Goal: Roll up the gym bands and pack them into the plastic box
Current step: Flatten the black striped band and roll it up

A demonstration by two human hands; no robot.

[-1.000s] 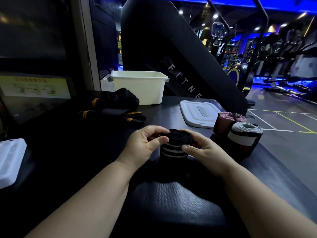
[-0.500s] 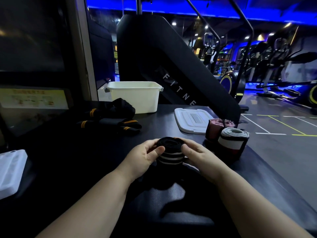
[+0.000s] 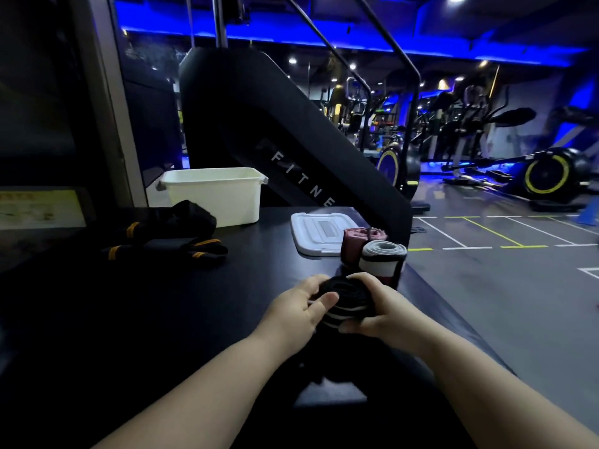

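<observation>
My left hand (image 3: 299, 307) and right hand (image 3: 379, 306) have their fingers curled around a black, white-striped band roll (image 3: 348, 299) over the tabletop (image 3: 259, 260), well nearer me than the white plastic box (image 3: 214, 199). Unrolled black bands (image 3: 168, 234) lie just before that box's left end.

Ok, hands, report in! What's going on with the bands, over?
Left hand, right hand: both grip the black roll. Two rolled bands stand beside the lid; loose bands lie in front of the box. Box open; nothing covers it.
</observation>
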